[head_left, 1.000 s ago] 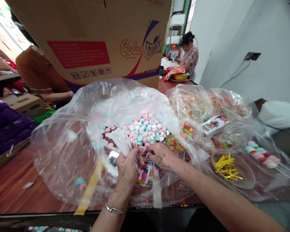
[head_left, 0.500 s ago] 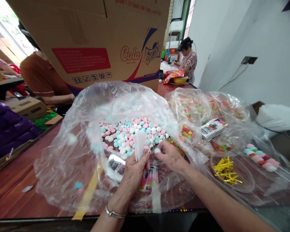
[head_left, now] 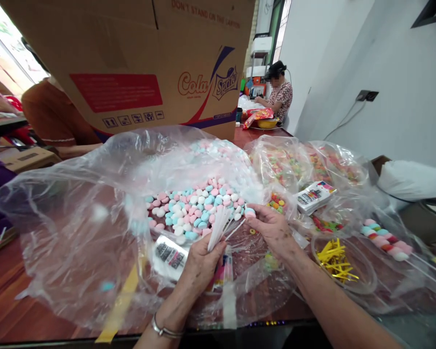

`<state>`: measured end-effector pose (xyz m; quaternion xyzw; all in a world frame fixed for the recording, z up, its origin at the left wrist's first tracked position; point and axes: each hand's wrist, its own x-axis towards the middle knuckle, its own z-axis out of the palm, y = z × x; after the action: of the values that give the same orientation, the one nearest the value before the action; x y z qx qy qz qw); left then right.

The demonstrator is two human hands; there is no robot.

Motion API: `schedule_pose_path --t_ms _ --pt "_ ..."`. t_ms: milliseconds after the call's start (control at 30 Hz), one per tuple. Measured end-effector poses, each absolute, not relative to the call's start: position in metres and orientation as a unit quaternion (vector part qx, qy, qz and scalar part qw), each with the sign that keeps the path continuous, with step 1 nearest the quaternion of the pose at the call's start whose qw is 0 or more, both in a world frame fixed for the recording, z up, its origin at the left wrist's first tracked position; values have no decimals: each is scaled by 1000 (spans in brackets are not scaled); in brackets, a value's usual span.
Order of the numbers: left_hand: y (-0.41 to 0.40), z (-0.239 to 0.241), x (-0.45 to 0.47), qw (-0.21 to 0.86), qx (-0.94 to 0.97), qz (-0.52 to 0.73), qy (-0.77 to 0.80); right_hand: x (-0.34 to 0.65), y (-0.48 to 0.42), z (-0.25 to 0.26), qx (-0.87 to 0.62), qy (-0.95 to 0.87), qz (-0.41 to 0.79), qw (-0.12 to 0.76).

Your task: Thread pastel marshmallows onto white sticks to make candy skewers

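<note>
My left hand point(head_left: 199, 264) is closed around a bundle of thin white sticks point(head_left: 219, 228), which fan out from its top. One stick slants right, its tip close to the marshmallow point(head_left: 250, 213) pinched in my right hand point(head_left: 274, 231); whether they touch I cannot tell. That marshmallow shows pale blue, white and pink. Just behind both hands, pink, white and blue marshmallows point(head_left: 192, 209) lie heaped in a large clear plastic bag point(head_left: 69, 208). Left of my left hand is a silvery printed packet point(head_left: 170, 257).
On the right are bags of colourful gummies point(head_left: 281, 157), a stack of printed cards point(head_left: 316, 196), a tub of yellow ties point(head_left: 336, 259) and a wrapped marshmallow skewer point(head_left: 385, 240). A big carton point(head_left: 131, 53) stands behind. Another person point(head_left: 281, 94) sits at the far end.
My right hand has moved slightly right and up with the marshmallow. The sticks in my left hand now lean right and spread more. The bag's left side has billowed outward; the view has shifted.
</note>
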<state>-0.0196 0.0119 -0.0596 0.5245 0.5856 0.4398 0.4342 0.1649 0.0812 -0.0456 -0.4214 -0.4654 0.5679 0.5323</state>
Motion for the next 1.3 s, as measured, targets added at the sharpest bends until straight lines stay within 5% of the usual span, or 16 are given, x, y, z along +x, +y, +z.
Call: schedule_pose_path --t_ms 500,767,1067,1300 --pt "13 -56 -17 395 537 433 606 167 74 -48 -407 -584 522 470" --pt "13 -58 -18 391 554 432 595 156 71 -33 -384 -350 651 553" --pt "13 -54 -15 397 539 439 599 154 74 -39 -366 -371 650 554" --pt "13 -50 -12 401 528 457 593 155 67 -53 -436 -530 500 528"
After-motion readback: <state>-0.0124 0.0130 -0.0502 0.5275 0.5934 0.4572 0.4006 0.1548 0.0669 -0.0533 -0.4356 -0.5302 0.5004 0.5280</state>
